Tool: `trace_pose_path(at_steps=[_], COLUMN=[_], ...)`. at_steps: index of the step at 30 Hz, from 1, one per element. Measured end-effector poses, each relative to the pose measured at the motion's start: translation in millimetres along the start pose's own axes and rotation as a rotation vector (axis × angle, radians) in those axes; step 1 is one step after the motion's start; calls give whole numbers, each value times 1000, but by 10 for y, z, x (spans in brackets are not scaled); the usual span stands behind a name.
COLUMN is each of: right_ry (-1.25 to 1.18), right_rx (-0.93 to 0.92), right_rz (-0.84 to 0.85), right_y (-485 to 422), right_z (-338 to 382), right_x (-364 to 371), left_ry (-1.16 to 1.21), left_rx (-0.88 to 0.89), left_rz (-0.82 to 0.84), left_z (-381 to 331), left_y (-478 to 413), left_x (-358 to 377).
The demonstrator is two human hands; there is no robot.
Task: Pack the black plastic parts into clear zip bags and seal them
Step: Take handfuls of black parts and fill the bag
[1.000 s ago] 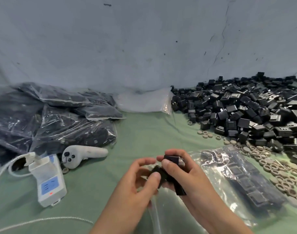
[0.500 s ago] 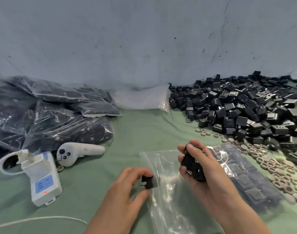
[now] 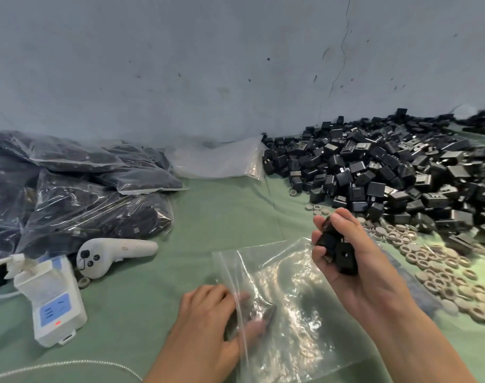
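Fingers of the right hand (image 3: 354, 272) curled round a small cluster of black parts (image 3: 343, 254), held up just over the far right corner of a clear zip bag (image 3: 304, 341). That bag lay flat on the green surface (image 3: 222, 217), its open edge to the left. The left hand (image 3: 205, 319) rested at this edge with its fingertips slipped inside, under the plastic. One dark part (image 3: 267, 313) sat at those fingertips, blurred, and whether they gripped it could not be told. A large loose pile of parts (image 3: 387, 175) was heaped against the wall on the right, with beige rings (image 3: 429, 261) scattered along its near side. Filled bags (image 3: 70, 194) were stacked on the left. Near them lay a white controller (image 3: 111, 251) and a white power strip (image 3: 53, 302). A bundle of empty bags (image 3: 216, 161) sat against the wall between the two heaps.
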State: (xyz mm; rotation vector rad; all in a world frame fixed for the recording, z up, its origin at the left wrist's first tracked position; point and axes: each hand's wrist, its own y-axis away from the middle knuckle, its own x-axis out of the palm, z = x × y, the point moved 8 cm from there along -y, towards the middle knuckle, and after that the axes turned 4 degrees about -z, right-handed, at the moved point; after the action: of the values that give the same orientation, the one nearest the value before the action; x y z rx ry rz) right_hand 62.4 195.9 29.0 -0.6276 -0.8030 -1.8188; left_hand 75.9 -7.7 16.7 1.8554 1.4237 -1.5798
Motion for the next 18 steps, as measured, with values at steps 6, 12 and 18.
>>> trace_pose_path(at_steps=[6,12,18], right_ry=[-65,-195,-233], right_rx=[-37,-56,-77], right_rz=[-33,-56,-101], right_y=[-39,-105,-98], right_z=[174,373,493], right_x=[-55,-151,-308], left_ry=[39,137,20], left_rx=[82,72,150], left_rz=[56,63,211], left_z=[-75,-133,-304], left_y=[-157,-440,-701], left_x=[114,232,395])
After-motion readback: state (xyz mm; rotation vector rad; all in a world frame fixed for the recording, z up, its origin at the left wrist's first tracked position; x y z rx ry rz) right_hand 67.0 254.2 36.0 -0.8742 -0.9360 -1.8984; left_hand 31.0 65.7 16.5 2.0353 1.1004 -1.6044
